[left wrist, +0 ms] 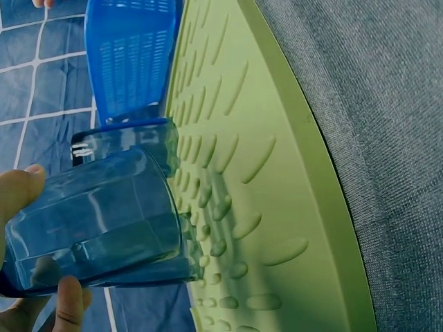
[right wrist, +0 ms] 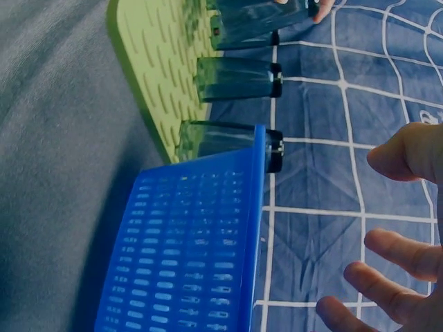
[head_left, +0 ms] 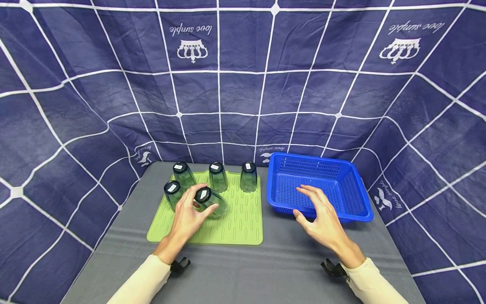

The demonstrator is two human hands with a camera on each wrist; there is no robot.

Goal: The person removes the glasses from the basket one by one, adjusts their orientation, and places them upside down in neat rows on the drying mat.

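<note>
My left hand grips a dark greenish-blue drinking glass by its base end. The glass is upside down and tilted, its mouth close over the green drying mat. In the left wrist view, thumb and fingers stand on either side of the base of this glass. My right hand is held with fingers spread and nothing in them, overlapping the near rim of the blue plastic basket. From the right wrist view, its fingers appear apart from the basket wall.
More upside-down glasses stand on the mat: one at the back left, one at the back middle, one at the back right and one at the left. A grey cloth covers the table; a blue checked curtain encloses it.
</note>
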